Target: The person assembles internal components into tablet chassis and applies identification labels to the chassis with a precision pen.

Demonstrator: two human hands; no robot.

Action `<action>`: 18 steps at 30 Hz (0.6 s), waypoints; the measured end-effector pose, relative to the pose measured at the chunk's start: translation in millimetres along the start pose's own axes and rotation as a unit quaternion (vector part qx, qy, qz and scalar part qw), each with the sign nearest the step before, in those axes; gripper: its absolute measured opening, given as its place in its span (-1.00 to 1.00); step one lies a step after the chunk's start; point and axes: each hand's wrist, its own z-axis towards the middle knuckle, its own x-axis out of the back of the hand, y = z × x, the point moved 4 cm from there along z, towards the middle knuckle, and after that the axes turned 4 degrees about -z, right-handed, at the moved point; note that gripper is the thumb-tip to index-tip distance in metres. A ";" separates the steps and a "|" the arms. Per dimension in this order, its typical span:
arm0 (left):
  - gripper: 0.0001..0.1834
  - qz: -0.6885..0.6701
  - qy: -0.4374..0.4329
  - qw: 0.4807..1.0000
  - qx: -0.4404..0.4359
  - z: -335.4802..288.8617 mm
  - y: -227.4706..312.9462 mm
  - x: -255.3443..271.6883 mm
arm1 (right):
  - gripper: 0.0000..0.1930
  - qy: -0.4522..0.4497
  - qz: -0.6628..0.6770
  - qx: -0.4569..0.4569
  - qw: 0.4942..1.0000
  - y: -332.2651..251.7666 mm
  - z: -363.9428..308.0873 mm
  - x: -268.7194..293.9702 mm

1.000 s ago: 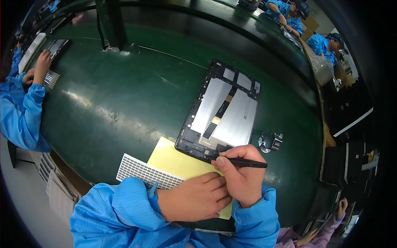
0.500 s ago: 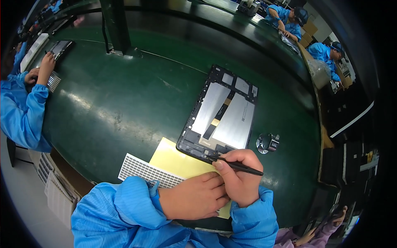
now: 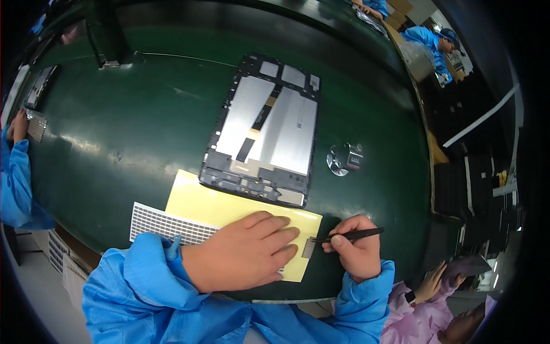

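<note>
My left hand (image 3: 243,249) lies flat with its fingers a little apart, holding nothing. Beneath it are a yellow sheet (image 3: 186,192) and a white sheet (image 3: 166,222) covered in a grid of small dark rectangles. Black tweezers (image 3: 364,233) are gripped in my right hand (image 3: 358,247), just beyond the yellow sheet's right edge. Their tips meet a small greyish strip (image 3: 309,249) at that edge; whether they pinch it I cannot tell. Past the sheets rests an opened tablet (image 3: 286,123), with silver panels, a dark ribbon cable (image 3: 263,117) and black end sections.
To the tablet's right stands a small shiny metal object (image 3: 346,159) with a round part. A dark post (image 3: 106,34) rises from the green table (image 3: 132,126). At the left a co-worker's sleeve (image 3: 17,178) shows; a person in pink (image 3: 421,304) is at the lower right.
My right hand and the tweezers have moved from the tablet's near edge to the yellow sheet's right edge. The view has shifted, so the tablet appears further left and higher.
</note>
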 end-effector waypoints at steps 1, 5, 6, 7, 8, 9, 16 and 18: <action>-0.53 0.004 -0.001 1.000 0.002 1.2 -0.8 0.2 | -0.84 0.007 0.003 -0.002 1.000 1.7 -1.8 1.7; -0.53 0.011 -0.003 1.000 0.011 2.9 -0.5 -1.1 | -0.84 0.009 0.006 0.019 1.000 -5.5 2.4 -6.2; -0.53 0.015 -0.002 1.000 0.017 3.2 -0.1 -1.2 | -0.84 -0.007 -0.016 0.016 1.000 -6.4 3.9 -7.8; -0.53 0.016 -0.003 1.000 0.018 3.5 0.6 -1.4 | -0.84 -0.015 -0.022 0.011 1.000 -6.2 5.0 -7.6; -0.53 0.017 -0.005 1.000 0.020 3.7 1.0 -1.8 | -0.84 -0.016 -0.021 0.011 1.000 -5.8 5.5 -6.8; -0.53 0.017 -0.007 1.000 0.021 4.3 1.5 -2.0 | -0.84 -0.025 -0.028 0.009 0.999 -5.3 5.2 -6.8; -0.53 0.010 -0.009 1.000 0.026 5.5 0.8 -3.0 | -0.85 -0.054 -0.079 0.013 0.995 -5.0 8.3 -7.5; -0.53 0.012 -0.006 0.999 0.029 4.9 -0.1 -2.3 | -0.86 -0.041 -0.049 0.005 0.998 -6.2 8.1 -9.1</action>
